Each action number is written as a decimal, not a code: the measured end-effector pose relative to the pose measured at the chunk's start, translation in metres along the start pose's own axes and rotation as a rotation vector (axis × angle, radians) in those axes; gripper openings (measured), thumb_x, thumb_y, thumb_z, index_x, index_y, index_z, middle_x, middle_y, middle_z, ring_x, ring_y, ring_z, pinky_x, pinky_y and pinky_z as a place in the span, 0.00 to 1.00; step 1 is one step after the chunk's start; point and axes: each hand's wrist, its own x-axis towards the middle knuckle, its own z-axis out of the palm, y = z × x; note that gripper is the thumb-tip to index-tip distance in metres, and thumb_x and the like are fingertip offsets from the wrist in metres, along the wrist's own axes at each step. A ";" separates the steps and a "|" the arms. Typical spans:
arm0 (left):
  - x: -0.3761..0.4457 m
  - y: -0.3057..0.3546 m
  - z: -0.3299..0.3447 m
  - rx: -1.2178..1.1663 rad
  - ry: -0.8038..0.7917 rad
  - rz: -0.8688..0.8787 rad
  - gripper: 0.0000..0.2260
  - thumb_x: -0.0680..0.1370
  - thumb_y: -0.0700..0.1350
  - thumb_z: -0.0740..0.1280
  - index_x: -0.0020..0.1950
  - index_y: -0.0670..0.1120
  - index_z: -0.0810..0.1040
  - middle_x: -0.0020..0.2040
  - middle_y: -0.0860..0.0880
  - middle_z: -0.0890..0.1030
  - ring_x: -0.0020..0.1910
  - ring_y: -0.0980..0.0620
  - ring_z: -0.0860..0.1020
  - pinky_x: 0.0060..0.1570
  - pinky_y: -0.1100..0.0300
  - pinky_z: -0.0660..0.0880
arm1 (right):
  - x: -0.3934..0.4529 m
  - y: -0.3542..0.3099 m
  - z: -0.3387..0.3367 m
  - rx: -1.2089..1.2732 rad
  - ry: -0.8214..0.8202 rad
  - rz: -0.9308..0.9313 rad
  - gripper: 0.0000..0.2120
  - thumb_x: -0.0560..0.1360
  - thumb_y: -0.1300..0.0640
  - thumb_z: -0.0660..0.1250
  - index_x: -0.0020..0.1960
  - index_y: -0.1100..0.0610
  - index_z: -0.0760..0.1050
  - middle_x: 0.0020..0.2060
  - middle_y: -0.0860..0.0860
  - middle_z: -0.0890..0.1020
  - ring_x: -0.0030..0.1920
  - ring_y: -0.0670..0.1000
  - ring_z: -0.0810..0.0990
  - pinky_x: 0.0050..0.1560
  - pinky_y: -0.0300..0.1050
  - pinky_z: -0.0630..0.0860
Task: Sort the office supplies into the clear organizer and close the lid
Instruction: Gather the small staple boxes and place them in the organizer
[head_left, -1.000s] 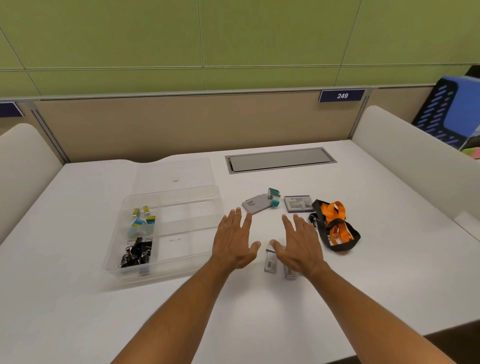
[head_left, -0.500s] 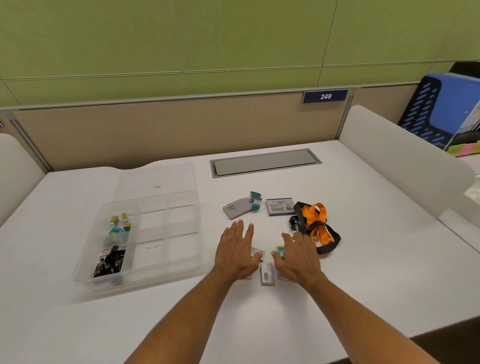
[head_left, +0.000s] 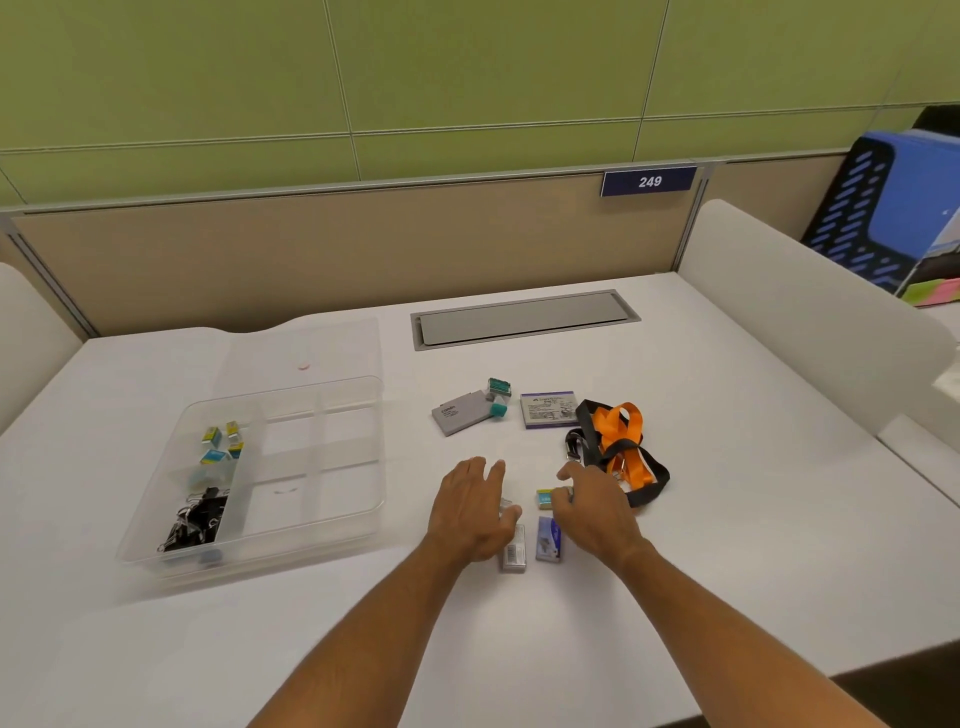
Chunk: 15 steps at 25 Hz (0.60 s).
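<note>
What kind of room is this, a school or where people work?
Probably an office, at a shared desk. A divider panel carries a number plate reading 249, the white desk has a cable hatch, and lanyards lie nearby.

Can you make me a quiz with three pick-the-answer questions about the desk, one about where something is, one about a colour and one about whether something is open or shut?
1. Where are the black binder clips?
A. on the lanyard
B. in the near-left compartment of the clear organizer
C. under the right hand

2. What colours is the lanyard?
A. orange and black
B. green and white
C. all blue

3. How is the organizer?
A. lid shut
B. open, with the lid lying flat behind it
C. upside down

Answers:
1 B, the dark clips sit in the organizer corner nearest the person, on the left.
2 A, orange straps loop with a black strap beside the right hand.
3 B, the compartments are uncovered and the clear lid rests on the desk behind.
</note>
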 end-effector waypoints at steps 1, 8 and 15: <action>0.001 0.005 0.001 0.004 -0.011 -0.002 0.31 0.78 0.61 0.57 0.77 0.49 0.54 0.77 0.44 0.58 0.76 0.44 0.56 0.74 0.49 0.54 | 0.000 0.003 -0.004 0.015 0.011 -0.015 0.10 0.78 0.54 0.59 0.53 0.57 0.76 0.47 0.53 0.80 0.51 0.53 0.79 0.51 0.46 0.78; 0.023 0.046 0.007 0.104 -0.065 0.178 0.29 0.75 0.50 0.69 0.74 0.52 0.62 0.72 0.45 0.66 0.70 0.45 0.65 0.69 0.50 0.62 | -0.008 0.027 -0.015 0.110 0.120 -0.011 0.10 0.81 0.55 0.56 0.47 0.58 0.73 0.39 0.53 0.77 0.39 0.49 0.77 0.40 0.43 0.75; 0.037 0.058 0.011 0.285 -0.090 0.276 0.23 0.73 0.46 0.73 0.67 0.53 0.71 0.60 0.44 0.76 0.61 0.43 0.73 0.65 0.48 0.65 | -0.013 0.044 -0.017 0.105 0.080 0.056 0.12 0.82 0.51 0.55 0.53 0.56 0.73 0.47 0.52 0.80 0.45 0.48 0.77 0.44 0.38 0.72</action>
